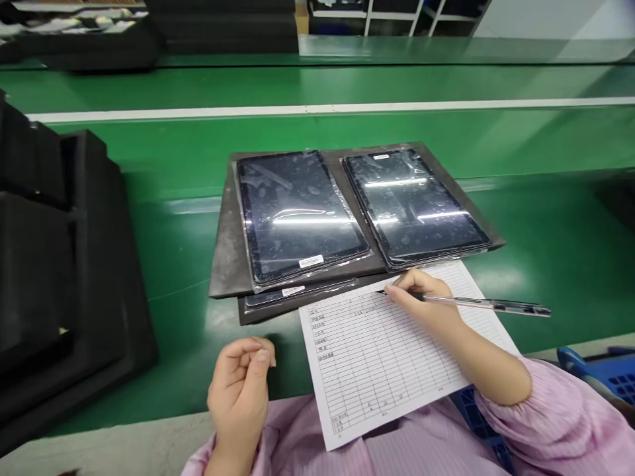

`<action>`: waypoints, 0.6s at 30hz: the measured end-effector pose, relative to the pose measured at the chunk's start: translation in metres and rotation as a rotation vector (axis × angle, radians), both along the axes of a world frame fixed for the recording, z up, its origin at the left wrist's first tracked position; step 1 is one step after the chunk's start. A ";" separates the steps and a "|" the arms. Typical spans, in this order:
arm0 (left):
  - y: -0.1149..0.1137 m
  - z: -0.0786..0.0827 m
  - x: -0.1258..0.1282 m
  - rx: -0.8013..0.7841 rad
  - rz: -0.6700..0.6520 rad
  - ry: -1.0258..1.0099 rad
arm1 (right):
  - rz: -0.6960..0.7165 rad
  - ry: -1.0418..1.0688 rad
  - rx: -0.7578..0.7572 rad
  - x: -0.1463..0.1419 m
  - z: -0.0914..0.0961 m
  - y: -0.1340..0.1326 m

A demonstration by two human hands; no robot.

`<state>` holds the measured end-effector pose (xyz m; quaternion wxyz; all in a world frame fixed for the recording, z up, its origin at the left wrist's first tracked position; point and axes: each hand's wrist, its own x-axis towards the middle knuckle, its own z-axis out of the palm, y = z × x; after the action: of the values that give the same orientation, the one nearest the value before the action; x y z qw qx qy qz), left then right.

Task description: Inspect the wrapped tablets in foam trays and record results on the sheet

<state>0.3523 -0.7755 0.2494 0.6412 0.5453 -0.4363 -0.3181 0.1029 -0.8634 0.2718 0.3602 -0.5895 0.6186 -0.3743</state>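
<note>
The right hand (429, 304), at four o'clock from the middle of the view, grips a pen (501, 305) between thumb and fingers. The nib points to nine o'clock over the upper rows of a printed form (377, 370); whether it touches the paper cannot be told. The left hand (243, 380), at seven o'clock, is loosely closed, fingers curled and thumb against them, just beside the form's left edge.

The form lies at five o'clock, ruled into a grid, its near part reaching past the table edge over the person's pink sleeve-and-shirt cloth (417, 439). Just beyond its top edge, a black board (225, 254) bears two dark tablets under clear film: the left tablet (302, 228) near the middle, labelled at its near edge, and the right tablet (417, 211) toward two o'clock, labelled at its far edge. Beneath the board, another tablet (317, 289) partly shows.

Black trays (99, 264) stand at nine o'clock on the green table (183, 264); a blue basket (615, 377) sits at four o'clock.
</note>
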 end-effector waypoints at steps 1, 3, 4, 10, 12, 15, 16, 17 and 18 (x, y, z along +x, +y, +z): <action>-0.001 0.000 0.000 -0.007 0.015 -0.001 | -0.002 0.004 0.003 -0.001 0.000 0.000; -0.002 -0.001 -0.001 -0.009 0.044 -0.004 | 0.014 0.009 0.016 -0.004 -0.002 0.000; -0.002 -0.001 -0.001 -0.007 0.052 -0.003 | 0.027 0.014 0.024 -0.005 -0.002 0.000; -0.001 0.001 -0.002 0.034 0.052 0.016 | 0.024 0.025 0.021 -0.005 -0.001 0.001; -0.001 0.001 -0.002 0.039 0.058 0.023 | 0.009 0.012 0.011 -0.003 0.000 0.002; -0.002 0.002 -0.003 0.020 0.063 0.054 | 0.012 -0.003 -0.003 -0.002 0.001 0.003; -0.002 0.003 -0.004 0.013 0.065 0.069 | 0.013 -0.007 -0.008 -0.002 0.001 0.003; -0.002 0.003 -0.004 0.010 0.067 0.082 | 0.016 -0.010 -0.010 -0.002 0.001 0.003; -0.002 0.004 -0.004 0.009 0.067 0.093 | 0.017 -0.012 -0.012 -0.002 0.000 0.003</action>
<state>0.3479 -0.7772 0.2535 0.6688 0.5469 -0.3861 -0.3233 0.1008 -0.8609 0.2723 0.3637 -0.5947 0.6091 -0.3782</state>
